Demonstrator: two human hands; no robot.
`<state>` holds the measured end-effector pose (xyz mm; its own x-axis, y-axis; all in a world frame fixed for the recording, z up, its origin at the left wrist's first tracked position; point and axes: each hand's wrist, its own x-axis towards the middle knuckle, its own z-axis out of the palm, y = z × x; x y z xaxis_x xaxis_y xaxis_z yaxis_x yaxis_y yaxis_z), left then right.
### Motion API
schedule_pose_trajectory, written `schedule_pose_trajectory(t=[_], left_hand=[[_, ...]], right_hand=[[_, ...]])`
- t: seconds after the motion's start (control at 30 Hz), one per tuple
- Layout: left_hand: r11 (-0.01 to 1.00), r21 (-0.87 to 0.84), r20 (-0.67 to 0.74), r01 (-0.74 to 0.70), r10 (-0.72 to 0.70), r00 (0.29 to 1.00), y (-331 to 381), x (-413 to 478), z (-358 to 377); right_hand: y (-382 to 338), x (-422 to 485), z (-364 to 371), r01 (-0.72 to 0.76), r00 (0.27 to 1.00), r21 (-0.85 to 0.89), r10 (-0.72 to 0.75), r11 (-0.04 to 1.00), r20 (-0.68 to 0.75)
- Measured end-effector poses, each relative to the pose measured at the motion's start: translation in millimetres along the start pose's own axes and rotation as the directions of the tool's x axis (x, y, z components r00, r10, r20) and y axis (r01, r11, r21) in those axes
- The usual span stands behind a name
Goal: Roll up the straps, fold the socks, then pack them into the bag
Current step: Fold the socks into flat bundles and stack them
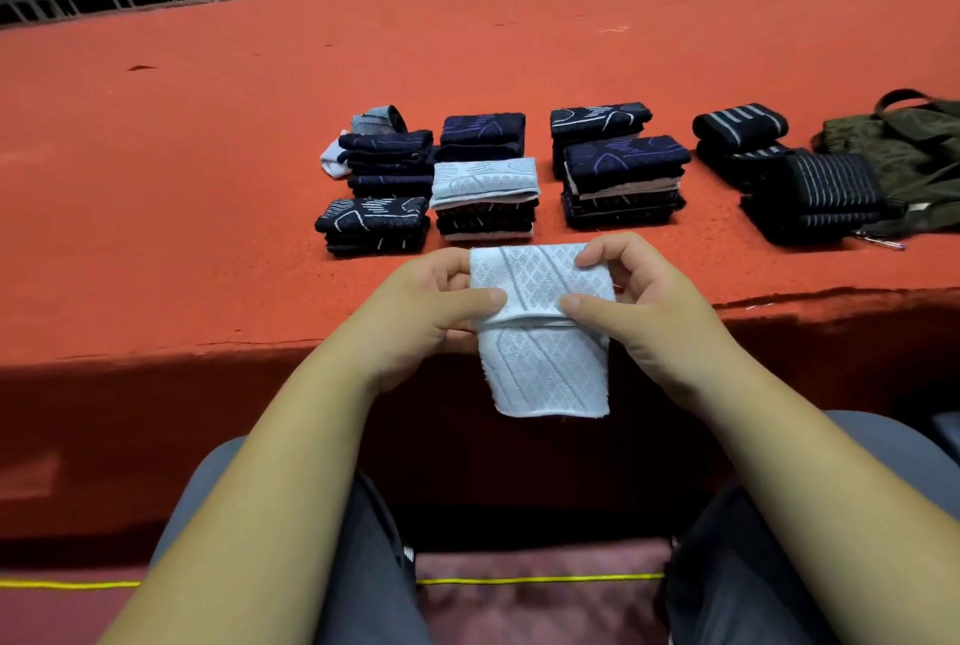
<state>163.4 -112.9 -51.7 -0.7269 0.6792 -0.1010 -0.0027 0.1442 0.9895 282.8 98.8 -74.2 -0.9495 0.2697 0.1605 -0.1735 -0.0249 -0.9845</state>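
The white sock (543, 332) hangs lengthwise between the left hand (436, 312) and right hand (639, 301), both pinching its fold, loose end nearest the body.

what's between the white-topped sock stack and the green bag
In the head view, two dark sock stacks, then the striped rolled straps beside the bag.

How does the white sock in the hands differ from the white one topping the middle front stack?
The held white sock is pinched between the left hand and right hand; the stacked white sock rests untouched on dark folded socks. The held one is partly folded, its lower half hanging free; the stacked one is a flat, finished fold. Both are pale with a grey knit pattern.
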Motion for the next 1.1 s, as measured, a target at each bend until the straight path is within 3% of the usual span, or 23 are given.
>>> schedule_pose_trajectory(t=[0.13, 0.2, 0.3, 0.43, 0.67, 0.97, 1.1], left_hand=[[0.999, 0.022, -0.047, -0.023, 0.024, 0.999, 0.9, -0.6, -0.9], [0.999, 0.020, -0.078, -0.050, 0.052, 0.996, 1.7, 0.1, 0.1], [0.994, -0.027, -0.117, -0.107, 0.103, 0.988, 3.2, 1.2, 1.8], [0.981, -0.135, -0.134, -0.137, 0.119, 0.984, 4.1, 3.4, 0.1], [0.993, -0.110, 0.075, -0.039, 0.048, 0.996, -0.7, 1.1, -1.9], [0.986, -0.036, -0.109, -0.162, 0.157, 0.982, -5.7, 9.0, -1.7], [0.972, -0.192, -0.089, -0.134, 0.118, 0.989, -5.5, 10.7, -3.7]], right_hand=[[4.0, 1.0, -0.5, 0.038, 0.999, -0.105, -0.040, 0.994, -0.015], [6.2, 2.8, 1.5, 0.051, 0.998, -0.060, -0.053, 0.997, -0.039], [5.4, 5.7, 0.7, -0.035, 0.998, 0.014, 0.036, 0.999, -0.050], [3.8, 3.1, -1.0, -0.117, 0.993, -0.094, 0.118, 0.989, 0.012], [3.9, 0.0, 3.2, -0.107, 0.993, 0.017, 0.108, 0.994, -0.050], [5.7, 2.3, 7.3, -0.092, 0.996, 0.086, 0.093, 0.992, -0.005], [4.1, 3.6, 10.5, -0.135, 0.991, 0.196, 0.128, 0.971, 0.044]])
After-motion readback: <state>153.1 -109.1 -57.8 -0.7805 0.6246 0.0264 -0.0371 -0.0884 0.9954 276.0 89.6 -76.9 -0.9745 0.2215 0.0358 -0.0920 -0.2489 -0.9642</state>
